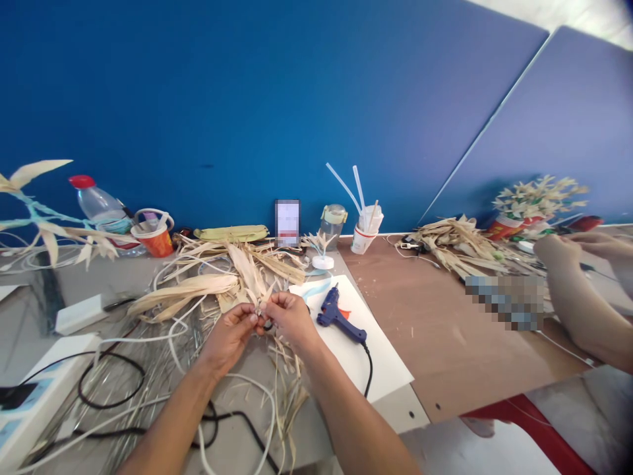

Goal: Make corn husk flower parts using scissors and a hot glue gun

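My left hand [236,333] and my right hand [287,316] meet over the husk pile, both closed in a pinch. Between their fingertips is a small pale piece of corn husk [259,307]; its exact shape is mostly hidden by the fingers. Just beyond lie dried corn husks [208,288], loosely heaped. To the right of my right hand, a blue hot glue gun [339,315] rests on a sheet of white paper [383,369]. Thin husk strips [287,389] are scattered below my hands.
At left are a power strip [54,376], tangled cables, a plastic bottle [99,204] and an orange cup [157,239]. A phone [287,223], a small husk flower on a white base [323,262] and a paper cup [363,239] stand behind. A co-worker's arms [578,303] are at right.
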Tool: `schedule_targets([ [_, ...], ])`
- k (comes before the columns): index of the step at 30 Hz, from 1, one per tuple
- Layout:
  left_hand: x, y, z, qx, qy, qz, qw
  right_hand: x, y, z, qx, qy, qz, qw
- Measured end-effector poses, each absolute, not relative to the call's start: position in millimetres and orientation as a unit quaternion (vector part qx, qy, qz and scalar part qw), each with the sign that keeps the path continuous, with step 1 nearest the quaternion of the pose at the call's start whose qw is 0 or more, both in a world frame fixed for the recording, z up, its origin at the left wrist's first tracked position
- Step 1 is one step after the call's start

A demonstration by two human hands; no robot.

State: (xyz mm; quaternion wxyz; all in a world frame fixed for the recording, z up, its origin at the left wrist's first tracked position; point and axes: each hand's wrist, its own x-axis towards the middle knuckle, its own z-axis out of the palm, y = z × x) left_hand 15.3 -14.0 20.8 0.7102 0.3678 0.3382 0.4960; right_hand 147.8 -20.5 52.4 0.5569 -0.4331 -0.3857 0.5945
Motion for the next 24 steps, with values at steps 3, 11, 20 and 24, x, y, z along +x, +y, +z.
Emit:
schedule_targets([
  [3,14.1,-13.8,19.4,0.362,0.334,0.490,0.719,148.4,-20.6,52.8,-0.439,-0.390,0.592,0.553],
  [11,16.6,-14.7,21.6,0.343,0.331,0.493,0.728,148.0,-19.4,49.5,-0.440,-0.395,0.600,0.539],
  [20,13.3,-12.9,18.6,0.332,0.337,0.478,0.740,148.3,-19.8,49.3,-0.448,-0.392,0.596,0.539],
  [24,12.3,-12.2,19.6,0.312,0.339,0.475,0.750,147.8,-19.9,50.7,-0.435,-0.375,0.621,0.533],
])
